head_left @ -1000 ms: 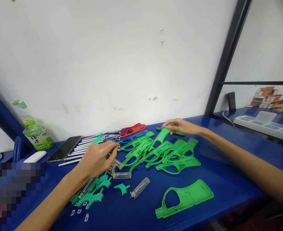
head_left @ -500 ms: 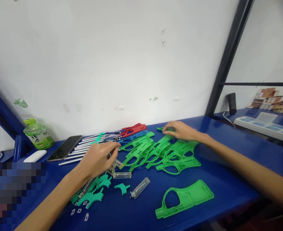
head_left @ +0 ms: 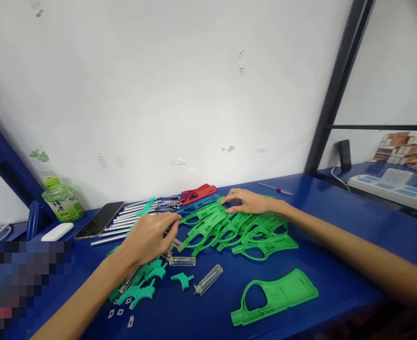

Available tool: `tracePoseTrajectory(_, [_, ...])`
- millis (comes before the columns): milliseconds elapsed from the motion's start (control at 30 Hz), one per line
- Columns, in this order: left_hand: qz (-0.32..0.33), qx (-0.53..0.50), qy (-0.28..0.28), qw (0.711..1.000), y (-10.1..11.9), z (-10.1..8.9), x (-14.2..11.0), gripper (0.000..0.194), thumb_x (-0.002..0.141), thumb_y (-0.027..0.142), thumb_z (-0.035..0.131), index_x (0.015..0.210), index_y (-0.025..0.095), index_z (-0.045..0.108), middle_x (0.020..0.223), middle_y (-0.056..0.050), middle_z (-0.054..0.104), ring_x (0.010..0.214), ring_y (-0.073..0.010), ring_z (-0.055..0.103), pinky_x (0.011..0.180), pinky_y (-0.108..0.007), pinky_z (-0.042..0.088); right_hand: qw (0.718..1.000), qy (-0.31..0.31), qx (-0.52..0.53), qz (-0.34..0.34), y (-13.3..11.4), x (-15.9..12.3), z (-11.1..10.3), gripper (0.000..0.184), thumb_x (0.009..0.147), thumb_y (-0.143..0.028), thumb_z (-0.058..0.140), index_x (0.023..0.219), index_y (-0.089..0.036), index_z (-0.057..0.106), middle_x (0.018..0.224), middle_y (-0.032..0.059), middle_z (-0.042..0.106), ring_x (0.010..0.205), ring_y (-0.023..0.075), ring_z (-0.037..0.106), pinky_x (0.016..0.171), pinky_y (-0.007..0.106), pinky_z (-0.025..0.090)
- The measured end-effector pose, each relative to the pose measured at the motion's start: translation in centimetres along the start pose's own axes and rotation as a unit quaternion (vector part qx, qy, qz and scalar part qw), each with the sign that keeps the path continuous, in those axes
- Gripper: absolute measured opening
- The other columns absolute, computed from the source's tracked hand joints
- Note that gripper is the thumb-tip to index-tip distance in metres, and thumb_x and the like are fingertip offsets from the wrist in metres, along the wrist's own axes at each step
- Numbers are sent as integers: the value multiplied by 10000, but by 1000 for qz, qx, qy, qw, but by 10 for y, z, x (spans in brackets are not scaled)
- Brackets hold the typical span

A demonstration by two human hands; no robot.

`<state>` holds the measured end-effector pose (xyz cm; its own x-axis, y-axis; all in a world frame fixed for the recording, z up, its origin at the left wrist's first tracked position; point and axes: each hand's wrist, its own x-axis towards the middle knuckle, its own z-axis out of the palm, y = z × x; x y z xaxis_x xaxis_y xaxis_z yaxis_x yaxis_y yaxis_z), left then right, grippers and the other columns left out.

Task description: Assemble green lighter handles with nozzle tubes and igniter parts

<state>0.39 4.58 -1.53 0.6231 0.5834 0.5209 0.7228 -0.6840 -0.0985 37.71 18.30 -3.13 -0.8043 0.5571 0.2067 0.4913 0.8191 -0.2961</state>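
Note:
Several green gun-shaped plastic half-shells (head_left: 265, 245) lie overlapped in the middle of the blue table. My left hand (head_left: 152, 238) is closed, its thumb and forefinger pinching at the narrow tip of the leftmost green shell (head_left: 197, 215). At the wide end of that shell, my right hand (head_left: 249, 202) has bent fingers and thumb about its edge. Under and beside my left hand lie clear plastic cylinders (head_left: 182, 261) and teal trigger-shaped pieces (head_left: 145, 293). One separate green shell (head_left: 277, 295) rests near the front edge, inner side up.
Behind the green pile are red shells (head_left: 199, 192) and a blue shell (head_left: 199, 204). Metal rods (head_left: 112, 233), a phone (head_left: 100, 219), a white case (head_left: 57, 232) and a bottle (head_left: 65, 200) stand left. A thin clear tube (head_left: 279, 190) lies back right. Small white pieces (head_left: 120, 312) lie in front.
My right hand has moved left from the back right of the pile to the leftmost shell's wide end. My left hand stays at its tip. The view has shifted slightly.

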Motion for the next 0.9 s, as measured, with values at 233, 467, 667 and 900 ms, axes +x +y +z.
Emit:
tracePoseTrajectory(233, [0,3,-4,1000,-1,0,0,195,1096,341,708,1191,171,714,1043,-25,753,799,-145,727,717,-308,643,999,-31,10,15,2,1,-9,367,1069,-415,732,1373,-212,699,1411,111,708,1180,269,730,996,501,634])
tracePoseTrajectory(467, [1,5,-3,1000,-1,0,0,199,1097,343,706,1201,173,714,1046,-27,753,808,-148,730,722,-311,645,999,-43,18,2,-2,2,-11,368,1068,-411,732,1379,-217,699,1433,113,701,1210,277,722,1024,516,623])
tracePoseTrajectory(667, [1,9,-7,1000,-1,-2,0,195,1096,340,708,1192,171,714,1036,-23,752,795,-145,727,716,-308,642,999,-34,14,12,-2,3,-11,369,1064,-409,738,1371,-209,701,1425,112,704,1212,280,722,1022,519,623])
tracePoseTrajectory(900, [-4,10,-6,1000,0,-1,0,189,1096,336,708,1186,170,715,1023,-20,751,788,-142,725,704,-300,639,998,-42,14,36,4,-8,-21,343,1077,-412,720,1362,-222,704,1402,108,714,1158,257,735,987,485,638])
